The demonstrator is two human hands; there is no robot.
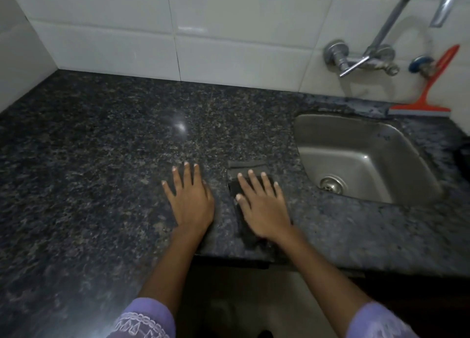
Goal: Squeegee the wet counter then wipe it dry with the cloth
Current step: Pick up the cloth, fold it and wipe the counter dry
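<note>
cloth under the palm, squeegee parked by the wall

head view: the right hand [263, 205] lies flat with straight, spread fingers on a dark folded cloth [248, 171], pressing it to the speckled black granite counter [101, 146] near the front edge, just left of the stainless steel sink [417, 157]. it presses the cloth and does not pinch it. the left hand [190, 197] rests open and flat on bare stone beside it, holding nothing. the orange-handled squeegee [429, 93] stands against the white tiled wall [229, 32] behind the sink, blade on the counter, well apart from both hands, under the chrome wall tap [381, 45].

this looks like the drying stage, with the squeegee set aside. whether the stone is still wet cannot be told from its sheen. risks from here: with only flat pressure, the cloth could bunch or slide out from under the palm, or slip off the near edge. a wide stroke rightward could push it into the sink. a dark cloth on dark stone also makes missed patches easy.
</note>
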